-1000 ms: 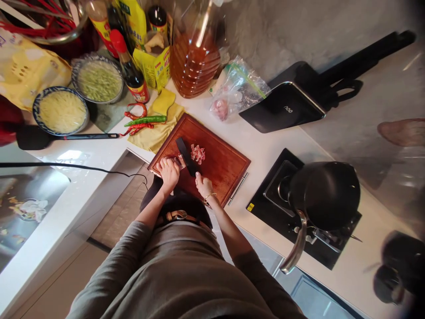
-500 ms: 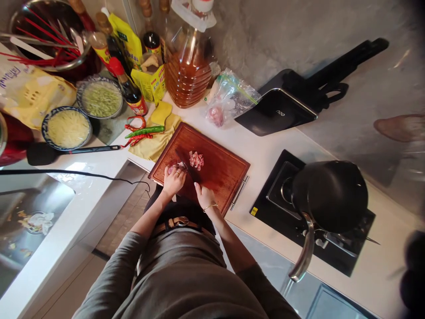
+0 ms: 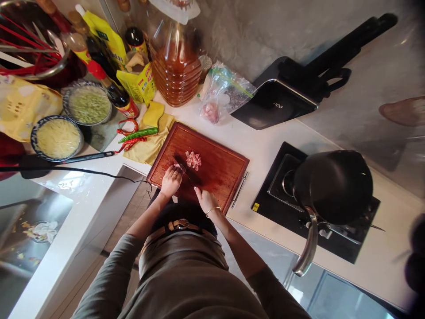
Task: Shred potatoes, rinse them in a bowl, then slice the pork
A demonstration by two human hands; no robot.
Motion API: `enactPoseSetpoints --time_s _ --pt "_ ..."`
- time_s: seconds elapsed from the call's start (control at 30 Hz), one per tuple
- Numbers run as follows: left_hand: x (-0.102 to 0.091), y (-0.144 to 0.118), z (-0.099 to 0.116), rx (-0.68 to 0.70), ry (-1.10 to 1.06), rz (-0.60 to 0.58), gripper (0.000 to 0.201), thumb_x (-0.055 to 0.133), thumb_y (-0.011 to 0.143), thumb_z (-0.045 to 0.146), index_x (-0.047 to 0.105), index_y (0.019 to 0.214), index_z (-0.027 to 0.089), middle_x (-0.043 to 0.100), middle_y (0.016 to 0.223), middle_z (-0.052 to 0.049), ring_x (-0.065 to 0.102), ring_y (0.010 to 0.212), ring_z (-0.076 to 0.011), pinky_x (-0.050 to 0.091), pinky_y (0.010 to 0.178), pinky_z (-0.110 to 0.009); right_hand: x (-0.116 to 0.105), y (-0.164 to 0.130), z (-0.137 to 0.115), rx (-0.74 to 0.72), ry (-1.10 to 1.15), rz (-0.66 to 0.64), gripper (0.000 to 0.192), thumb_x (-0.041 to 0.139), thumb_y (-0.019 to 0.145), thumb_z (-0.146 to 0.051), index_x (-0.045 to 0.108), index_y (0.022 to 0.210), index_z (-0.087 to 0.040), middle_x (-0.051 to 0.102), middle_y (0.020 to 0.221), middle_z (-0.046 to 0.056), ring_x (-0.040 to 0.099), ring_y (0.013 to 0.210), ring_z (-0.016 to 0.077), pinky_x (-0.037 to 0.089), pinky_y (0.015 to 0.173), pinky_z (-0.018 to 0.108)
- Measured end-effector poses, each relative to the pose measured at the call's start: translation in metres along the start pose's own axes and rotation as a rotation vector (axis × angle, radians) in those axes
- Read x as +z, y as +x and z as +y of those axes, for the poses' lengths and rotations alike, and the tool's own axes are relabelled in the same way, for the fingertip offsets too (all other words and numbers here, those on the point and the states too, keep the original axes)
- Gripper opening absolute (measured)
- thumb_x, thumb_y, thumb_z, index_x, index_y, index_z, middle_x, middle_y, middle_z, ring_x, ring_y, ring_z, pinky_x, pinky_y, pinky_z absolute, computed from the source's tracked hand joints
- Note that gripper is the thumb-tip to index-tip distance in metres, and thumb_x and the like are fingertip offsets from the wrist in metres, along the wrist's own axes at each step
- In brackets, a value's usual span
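The meat piece (image 3: pixel 179 167) is pinned by the curled left hand (image 3: pixel 171 180); the knife (image 3: pixel 187 174), gripped in the right hand (image 3: pixel 206 200), is best kept clear of the fingertips.

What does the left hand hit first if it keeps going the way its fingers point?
Probably the small piece of meat right at the left hand fingertips, on the cutting board. Past it lies the pile of chopped meat. Depth is hard to judge from this overhead view.
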State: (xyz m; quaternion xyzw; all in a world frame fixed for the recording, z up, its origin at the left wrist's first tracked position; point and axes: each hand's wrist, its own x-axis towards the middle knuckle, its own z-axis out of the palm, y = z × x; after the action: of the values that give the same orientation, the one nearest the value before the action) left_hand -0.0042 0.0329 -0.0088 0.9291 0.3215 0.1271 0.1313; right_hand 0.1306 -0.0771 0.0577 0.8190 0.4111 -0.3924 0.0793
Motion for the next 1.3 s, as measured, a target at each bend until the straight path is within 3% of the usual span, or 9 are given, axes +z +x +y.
enactPoseSetpoints --time_s 0.23,0.4,0.5,0.67,0.9,1.3 --pt "0.006 -0.003 -0.001 -0.007 -0.019 -0.008 0.029 0.041 0.087 0.012 0.068 0.098 0.013 0.067 0.104 -0.012 0.061 0.104 -0.0212 0.040 0.104 -0.043 0.011 0.019 -0.015 0.022 0.010 0.037 0.060 0.026 0.093 -0.053 0.070 0.090 -0.013 0.071 0.084 0.017 0.067 0.078 0.0230 0.041 0.063 0.025" --pt "0.009 -0.003 -0.001 -0.030 -0.047 -0.011 0.030 0.040 0.087 0.012 0.066 0.101 0.013 0.067 0.105 -0.012 0.059 0.107 -0.0216 0.038 0.107 -0.045 0.014 0.032 -0.006 -0.059 0.187 0.083 0.064 0.017 0.096 -0.047 0.071 0.087 -0.014 0.071 0.076 0.012 0.066 0.074 0.0180 0.040 0.065 0.023" --pt "0.004 -0.002 0.002 -0.047 -0.060 0.019 0.028 0.040 0.089 0.014 0.066 0.099 0.012 0.068 0.103 -0.011 0.061 0.103 -0.0197 0.038 0.108 -0.044 0.009 0.029 0.002 -0.062 0.228 0.079 0.069 0.012 0.096 -0.047 0.071 0.083 -0.014 0.070 0.071 0.011 0.066 0.074 0.0182 0.040 0.066 0.023" --pt "-0.013 -0.006 0.008 -0.108 -0.021 0.098 0.025 0.042 0.088 0.019 0.065 0.097 0.015 0.066 0.102 -0.009 0.057 0.107 -0.0206 0.032 0.111 -0.050 0.008 0.008 0.000 -0.050 0.094 0.095 0.062 0.020 0.094 -0.052 0.071 0.091 -0.016 0.071 0.082 0.014 0.066 0.078 0.0212 0.040 0.066 0.025" --pt "-0.016 -0.008 0.003 -0.076 -0.035 -0.014 0.028 0.041 0.086 0.020 0.068 0.094 0.016 0.067 0.094 -0.009 0.057 0.102 -0.0237 0.029 0.110 -0.055 0.016 -0.003 -0.008 -0.020 0.002 0.060 0.061 0.020 0.094 -0.052 0.069 0.096 -0.015 0.071 0.086 0.015 0.067 0.082 0.0218 0.040 0.066 0.025" --pt "-0.012 -0.001 -0.004 0.007 -0.036 -0.096 0.030 0.040 0.087 0.018 0.069 0.087 0.014 0.068 0.086 -0.010 0.059 0.095 -0.0220 0.037 0.107 -0.046 0.012 -0.004 -0.018 0.051 -0.047 0.032 0.062 0.022 0.093 -0.055 0.068 0.097 -0.014 0.070 0.086 0.017 0.067 0.081 0.0239 0.042 0.065 0.027"
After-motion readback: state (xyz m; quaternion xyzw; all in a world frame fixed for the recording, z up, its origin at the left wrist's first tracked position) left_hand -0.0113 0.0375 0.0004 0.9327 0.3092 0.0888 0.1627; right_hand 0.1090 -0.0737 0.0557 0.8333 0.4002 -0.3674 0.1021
